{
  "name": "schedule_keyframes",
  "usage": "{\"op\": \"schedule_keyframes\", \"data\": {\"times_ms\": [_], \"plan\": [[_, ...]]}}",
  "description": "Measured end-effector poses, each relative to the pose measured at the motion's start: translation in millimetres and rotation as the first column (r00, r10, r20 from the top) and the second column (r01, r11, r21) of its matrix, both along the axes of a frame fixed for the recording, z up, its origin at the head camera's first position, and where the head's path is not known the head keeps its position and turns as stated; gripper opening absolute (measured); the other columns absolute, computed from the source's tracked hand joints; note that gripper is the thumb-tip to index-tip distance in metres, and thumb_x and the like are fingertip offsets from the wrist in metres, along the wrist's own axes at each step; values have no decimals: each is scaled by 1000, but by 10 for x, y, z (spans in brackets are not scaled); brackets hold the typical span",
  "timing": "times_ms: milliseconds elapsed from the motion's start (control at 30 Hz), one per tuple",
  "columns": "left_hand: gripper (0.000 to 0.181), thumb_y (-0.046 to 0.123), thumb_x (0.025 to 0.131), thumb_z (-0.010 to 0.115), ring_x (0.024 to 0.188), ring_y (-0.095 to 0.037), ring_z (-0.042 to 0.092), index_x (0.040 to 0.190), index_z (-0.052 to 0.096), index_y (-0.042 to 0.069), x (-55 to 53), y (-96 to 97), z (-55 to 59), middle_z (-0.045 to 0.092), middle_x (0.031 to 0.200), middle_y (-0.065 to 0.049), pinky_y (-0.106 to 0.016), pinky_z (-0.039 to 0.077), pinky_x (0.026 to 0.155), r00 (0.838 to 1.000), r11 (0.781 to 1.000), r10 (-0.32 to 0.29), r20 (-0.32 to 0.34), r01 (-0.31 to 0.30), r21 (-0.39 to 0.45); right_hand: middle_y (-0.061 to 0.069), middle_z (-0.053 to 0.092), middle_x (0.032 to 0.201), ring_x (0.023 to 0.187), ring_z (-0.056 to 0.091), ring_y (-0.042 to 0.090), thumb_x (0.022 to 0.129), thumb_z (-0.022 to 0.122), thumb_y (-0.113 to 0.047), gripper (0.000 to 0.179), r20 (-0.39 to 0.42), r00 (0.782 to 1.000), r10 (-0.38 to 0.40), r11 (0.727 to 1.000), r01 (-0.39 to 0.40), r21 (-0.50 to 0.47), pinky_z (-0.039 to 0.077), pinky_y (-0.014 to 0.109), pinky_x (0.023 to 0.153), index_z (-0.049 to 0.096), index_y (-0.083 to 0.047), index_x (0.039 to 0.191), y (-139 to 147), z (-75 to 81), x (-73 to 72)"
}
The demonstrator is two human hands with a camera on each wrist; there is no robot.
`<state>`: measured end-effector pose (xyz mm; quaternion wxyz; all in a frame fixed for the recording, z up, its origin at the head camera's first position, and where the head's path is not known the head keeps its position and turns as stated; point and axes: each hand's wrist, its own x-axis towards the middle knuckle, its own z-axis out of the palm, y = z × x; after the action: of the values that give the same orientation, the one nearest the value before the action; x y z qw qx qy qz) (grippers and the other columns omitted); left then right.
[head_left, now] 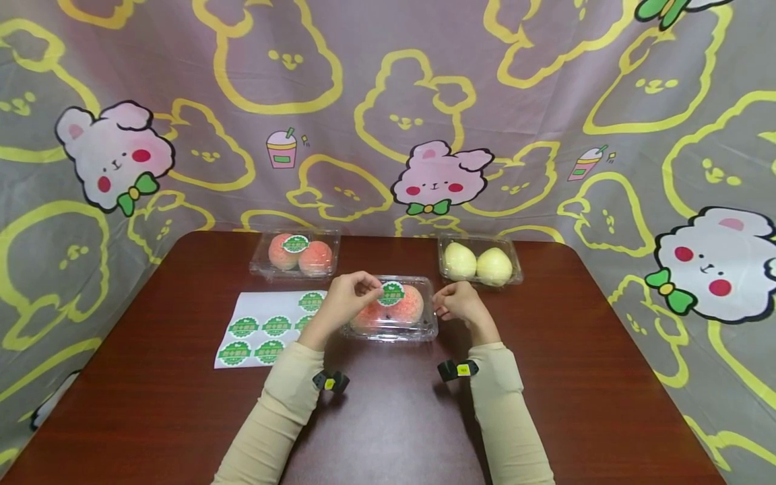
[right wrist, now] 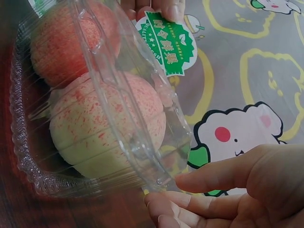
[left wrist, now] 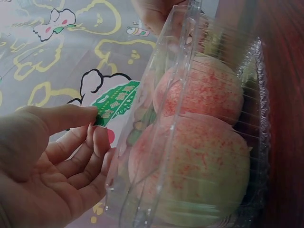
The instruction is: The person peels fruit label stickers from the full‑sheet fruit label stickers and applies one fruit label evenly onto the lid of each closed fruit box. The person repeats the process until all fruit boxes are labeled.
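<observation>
A clear plastic box (head_left: 432,328) holding two pink-red peaches (left wrist: 190,166) sits mid-table. My left hand (head_left: 350,296) is over its left part, pinching the edge of a round green-and-white sticker (right wrist: 170,45) between thumb and index finger. The sticker is held above the lid, tilted in the wrist views; whether any of it touches the lid I cannot tell. At the box's right end is my right hand (head_left: 462,304), its fingers loosely bent. Its thumb and fingertips (right wrist: 183,181) are right by the box's corner, apparently touching it.
A white sheet of green stickers (head_left: 257,310) lies left of the box, partly behind my left forearm. Farther back stand another box of peaches (head_left: 333,242) with a sticker on it, at left, and a box of pale yellow fruit (head_left: 494,266), at right. Patterned cloth surrounds the table (head_left: 600,370).
</observation>
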<state>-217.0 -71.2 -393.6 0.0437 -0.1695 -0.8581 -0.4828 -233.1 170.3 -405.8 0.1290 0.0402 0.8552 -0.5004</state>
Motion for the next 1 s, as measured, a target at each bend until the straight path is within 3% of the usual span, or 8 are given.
{"op": "schedule_keyframes", "data": {"times_ms": [200,500,767,1000], "plan": [[11,11,86,70,73,-15,64,90,70,1,-12,6,-22,73,85,-14,-18,50,66,1000,999,26,-17,-27,-18,9,69,72,56,59,5,93,52,-2,24,1,1000,5,1000,-5,13,55,22,57,65,15,102,-3,-7,-10],[10,12,86,71,72,-17,65,89,72,3,-12,44,-51,74,85,-13,-17,49,64,996,996,82,-17,-83,-39,17,72,77,56,61,5,93,52,-2,24,-14,1000,0,1000,0,15,57,24,58,66,15,102,-4,-3,4],[9,11,86,70,74,-20,66,87,73,3,6,76,-70,74,84,-12,-26,54,68,992,991,115,-42,-118,-61,12,71,73,56,60,5,92,52,-1,24,-11,1000,0,1000,0,11,57,24,57,65,16,102,-13,4,10],[7,9,85,70,74,-21,67,86,73,2,3,92,-84,74,82,-12,-30,56,69,989,988,119,-89,-127,-86,15,72,76,56,60,5,92,52,-1,23,-10,1000,2,1000,-2,8,57,24,58,65,16,102,-11,7,7]]}}
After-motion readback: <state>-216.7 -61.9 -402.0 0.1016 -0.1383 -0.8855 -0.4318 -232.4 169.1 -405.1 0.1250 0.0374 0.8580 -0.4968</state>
